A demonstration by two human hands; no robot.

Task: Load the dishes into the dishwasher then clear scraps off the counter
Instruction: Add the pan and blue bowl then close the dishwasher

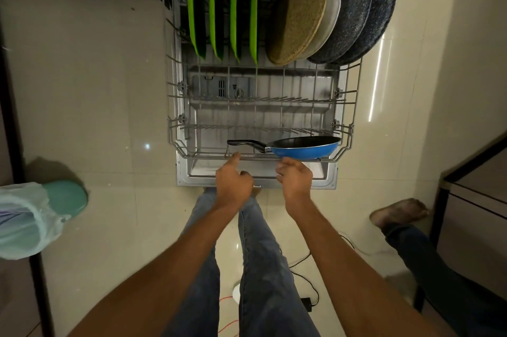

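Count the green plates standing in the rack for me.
4. The green plates stand on edge in a row at the rack's far left. More could be hidden deeper inside.

Down on the pale tiled floor (109, 89), a teal bin (65, 196) sits at the left with a thin plastic liner (24, 218) bunched over its mouth. Another person's bare foot (399, 211) rests at the right, dark trouser leg (439, 276) trailing off behind it. Just beside that, a dark-framed cabinet (472, 199). Low in the middle, black cables (310, 290) and an orange cord (227, 320) snake across the tiles.
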